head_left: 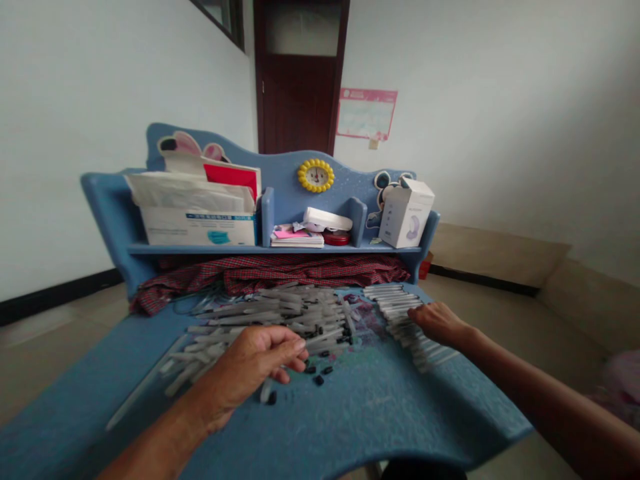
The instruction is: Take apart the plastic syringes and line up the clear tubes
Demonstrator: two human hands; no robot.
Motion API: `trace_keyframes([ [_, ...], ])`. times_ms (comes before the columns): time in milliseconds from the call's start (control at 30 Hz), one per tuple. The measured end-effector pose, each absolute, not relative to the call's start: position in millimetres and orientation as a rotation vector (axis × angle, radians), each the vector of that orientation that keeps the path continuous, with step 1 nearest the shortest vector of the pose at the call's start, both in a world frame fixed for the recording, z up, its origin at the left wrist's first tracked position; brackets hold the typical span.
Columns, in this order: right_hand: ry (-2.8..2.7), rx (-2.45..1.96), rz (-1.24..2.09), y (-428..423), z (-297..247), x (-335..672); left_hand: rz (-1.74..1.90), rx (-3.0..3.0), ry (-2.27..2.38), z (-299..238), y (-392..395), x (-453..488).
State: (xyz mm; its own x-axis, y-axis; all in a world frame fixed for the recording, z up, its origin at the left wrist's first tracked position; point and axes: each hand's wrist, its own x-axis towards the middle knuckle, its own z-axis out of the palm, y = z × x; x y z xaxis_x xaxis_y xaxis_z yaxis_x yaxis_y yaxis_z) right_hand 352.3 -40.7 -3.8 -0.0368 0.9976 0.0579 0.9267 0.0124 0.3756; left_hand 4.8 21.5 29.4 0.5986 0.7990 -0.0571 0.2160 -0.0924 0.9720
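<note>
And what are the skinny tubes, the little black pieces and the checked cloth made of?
The skinny tubes look like smooth plastic: they're pale and seem partly clear. The little black pieces could be plastic or rubber, dark with little shine; too small to tell. The checked cloth looks like soft, matte fabric, since it bunches into folds.

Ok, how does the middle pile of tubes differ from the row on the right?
The middle pile lies jumbled at various angles; the right row lies mostly side by side. The middle pile spreads wide, while the right row forms a narrower band. Both consist of slender, pale tubes on the blue desk.
</note>
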Motion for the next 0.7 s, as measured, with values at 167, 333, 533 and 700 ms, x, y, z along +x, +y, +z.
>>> trace_keyframes([
  [167, 2.040, 2.017, 0.438, -35.7, -8.9, 352.6, 0.606, 1.648, 0.893, 30.3, 23.4, 3.2],
  [333, 2.013, 1.987, 0.394, -36.6, -13.5, 356.4, 0.618, 1.645, 0.882, 32.2, 25.3, -1.3],
  [533, 2.044, 1.978, 0.396, -41.3, -7.6, 341.5, 0.798, 1.636, 0.954, 36.3, 33.6, -10.9],
  [700, 2.354, 1.900, 0.412, -38.4, 3.6, 289.0, 0.909, 1.743, 1.037, 31.2, 42.7, -15.4],
])
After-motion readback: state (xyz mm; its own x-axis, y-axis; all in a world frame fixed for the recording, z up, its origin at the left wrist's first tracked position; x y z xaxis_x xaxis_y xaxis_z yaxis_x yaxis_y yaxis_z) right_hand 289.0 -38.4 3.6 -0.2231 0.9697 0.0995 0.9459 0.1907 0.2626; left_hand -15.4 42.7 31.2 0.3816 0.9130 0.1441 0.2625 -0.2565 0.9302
